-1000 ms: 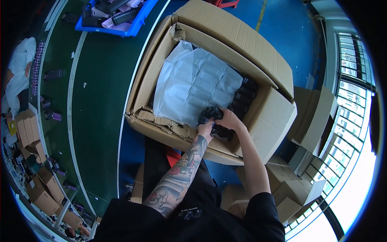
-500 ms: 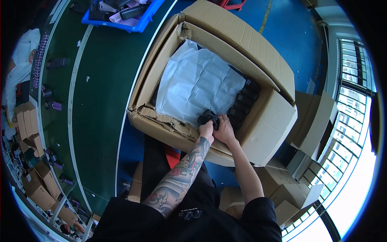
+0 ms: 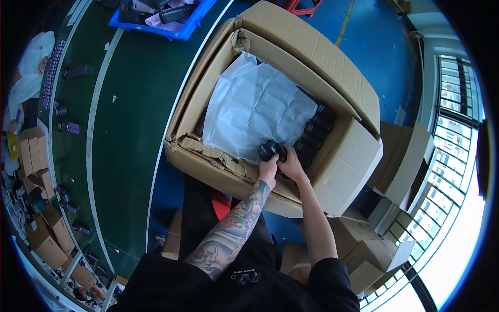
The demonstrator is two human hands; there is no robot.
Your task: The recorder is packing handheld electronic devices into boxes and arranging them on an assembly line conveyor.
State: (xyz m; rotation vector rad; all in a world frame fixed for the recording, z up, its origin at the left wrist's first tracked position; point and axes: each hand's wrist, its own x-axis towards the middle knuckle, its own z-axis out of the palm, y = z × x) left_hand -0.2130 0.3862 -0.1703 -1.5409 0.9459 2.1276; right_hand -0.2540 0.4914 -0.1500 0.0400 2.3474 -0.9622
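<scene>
We see the large open cardboard box [image 3: 332, 171] right of the green conveyor belt [image 3: 130, 130]. In it, a crinkled plastic sheet [image 3: 257, 112] lies over rows of black cylindrical parts [image 3: 314, 135] along its right wall.

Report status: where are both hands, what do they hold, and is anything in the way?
Both hands, left hand and right hand, gripping one black part inside the open cardboard box. White plastic liner covers most other black parts. Nothing obstructs.

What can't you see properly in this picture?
Head view only:
- Black items in the cardboard box: mostly hidden under the white plastic sheet.
- Small black object: too small to identify; left hand and right hand cover its underside.
- Blue bin: cut off by the top edge.
</scene>
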